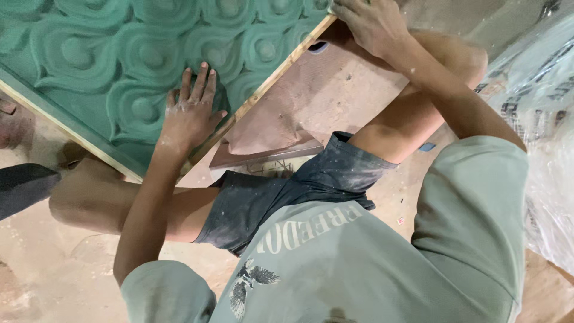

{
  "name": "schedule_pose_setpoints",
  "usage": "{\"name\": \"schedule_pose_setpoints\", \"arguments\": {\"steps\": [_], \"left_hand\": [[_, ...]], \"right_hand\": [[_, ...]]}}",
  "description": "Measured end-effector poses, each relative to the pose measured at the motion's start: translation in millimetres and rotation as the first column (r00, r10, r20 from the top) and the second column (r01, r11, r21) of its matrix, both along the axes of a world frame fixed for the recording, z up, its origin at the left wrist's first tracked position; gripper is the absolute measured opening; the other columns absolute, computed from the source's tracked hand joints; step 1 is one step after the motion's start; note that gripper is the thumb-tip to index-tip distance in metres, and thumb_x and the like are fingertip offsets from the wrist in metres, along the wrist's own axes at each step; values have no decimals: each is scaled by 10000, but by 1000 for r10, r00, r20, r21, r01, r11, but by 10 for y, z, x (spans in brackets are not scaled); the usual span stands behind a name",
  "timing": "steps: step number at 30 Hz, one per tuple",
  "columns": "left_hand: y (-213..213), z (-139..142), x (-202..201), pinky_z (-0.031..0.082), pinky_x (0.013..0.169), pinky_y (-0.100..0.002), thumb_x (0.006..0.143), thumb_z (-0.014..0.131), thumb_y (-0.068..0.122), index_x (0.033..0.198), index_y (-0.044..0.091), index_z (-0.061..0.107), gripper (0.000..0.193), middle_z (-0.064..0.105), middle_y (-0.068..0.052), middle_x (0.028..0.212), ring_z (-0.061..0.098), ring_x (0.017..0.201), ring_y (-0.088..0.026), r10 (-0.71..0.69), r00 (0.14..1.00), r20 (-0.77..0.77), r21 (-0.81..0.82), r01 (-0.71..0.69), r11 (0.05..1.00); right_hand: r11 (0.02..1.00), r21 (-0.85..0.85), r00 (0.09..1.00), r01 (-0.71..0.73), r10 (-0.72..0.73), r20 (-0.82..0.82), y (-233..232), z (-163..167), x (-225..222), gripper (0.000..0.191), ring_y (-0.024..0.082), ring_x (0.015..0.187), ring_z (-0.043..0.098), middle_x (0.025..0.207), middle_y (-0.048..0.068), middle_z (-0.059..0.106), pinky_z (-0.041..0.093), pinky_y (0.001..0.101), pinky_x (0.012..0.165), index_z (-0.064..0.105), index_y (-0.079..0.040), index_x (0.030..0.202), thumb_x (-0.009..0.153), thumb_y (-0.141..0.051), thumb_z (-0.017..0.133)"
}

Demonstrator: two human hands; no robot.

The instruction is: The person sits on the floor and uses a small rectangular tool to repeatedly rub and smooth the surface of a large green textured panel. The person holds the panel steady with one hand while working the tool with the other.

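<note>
The green panel (137, 60) with raised swirls lies on the dusty floor (335, 101), framed by a wooden strip (263, 90). The left hand (190, 113) presses flat on the panel, fingers spread, near that strip; the right hand (371, 24) rests at the panel's far corner, grip unclear

green swirl-patterned panel (119, 60), pale wooden frame (269, 84), dusty dark shorts (269, 191)

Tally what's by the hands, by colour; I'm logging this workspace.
Green: 1, relief panel under the left hand
Pale wood: 1, frame beside the right hand
Brown: 1, board
Clear: 1, plastic sheet
Total: 4
</note>
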State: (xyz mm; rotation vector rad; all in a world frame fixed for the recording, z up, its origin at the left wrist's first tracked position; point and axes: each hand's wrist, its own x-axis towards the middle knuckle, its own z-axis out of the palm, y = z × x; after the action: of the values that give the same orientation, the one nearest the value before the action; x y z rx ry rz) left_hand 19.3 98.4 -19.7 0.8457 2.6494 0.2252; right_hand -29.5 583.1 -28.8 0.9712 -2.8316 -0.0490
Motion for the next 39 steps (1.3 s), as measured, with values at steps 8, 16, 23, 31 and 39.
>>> {"name": "schedule_pose_setpoints", "arguments": {"steps": [8,16,23,31,39], "left_hand": [[26,43,-17,371,1088,-625,911,682,485,1620,55,300,913,197,-118,1724,273,1528,-425,-11,1000,-8,-30,11,999],[59,58,-53,341,1094,-651,910,676,490,1629,81,271,921,181,-102,1723,244,1523,-411,5,999,34,-79,-3,997],[7,11,1,394,1078,-629,908,714,479,1633,55,328,925,234,-114,1732,295,1521,-423,-20,999,-37,-22,19,1000],[0,-14,-14,404,1045,-615,889,726,471,1615,42,355,922,263,-133,1718,334,1504,-426,-23,997,-71,-6,22,1000],[20,-5,-27,390,1058,-621,899,721,450,1626,34,342,918,253,-134,1725,309,1514,-429,-9,999,-40,22,10,1000]], "right_hand": [[991,124,998,52,-57,35,-252,253,17,570,311,1229,553,1466,62,601,589,377,730,603,-94,1446,962,-372,720],[972,226,997,71,-71,-6,-90,66,1,498,287,1236,558,1566,95,540,584,315,700,594,-18,1482,1007,-158,646],[894,447,985,38,42,-168,-141,106,-18,456,196,1200,554,1489,40,583,495,343,884,603,-126,1494,1049,-223,612],[949,317,997,7,17,-75,-170,140,30,451,198,1163,561,1290,66,623,518,290,785,624,-33,1384,1053,-332,696],[882,468,971,46,70,-227,-86,-143,-40,447,180,1193,544,1358,53,619,490,287,795,603,-98,1423,1026,-291,672]]}}
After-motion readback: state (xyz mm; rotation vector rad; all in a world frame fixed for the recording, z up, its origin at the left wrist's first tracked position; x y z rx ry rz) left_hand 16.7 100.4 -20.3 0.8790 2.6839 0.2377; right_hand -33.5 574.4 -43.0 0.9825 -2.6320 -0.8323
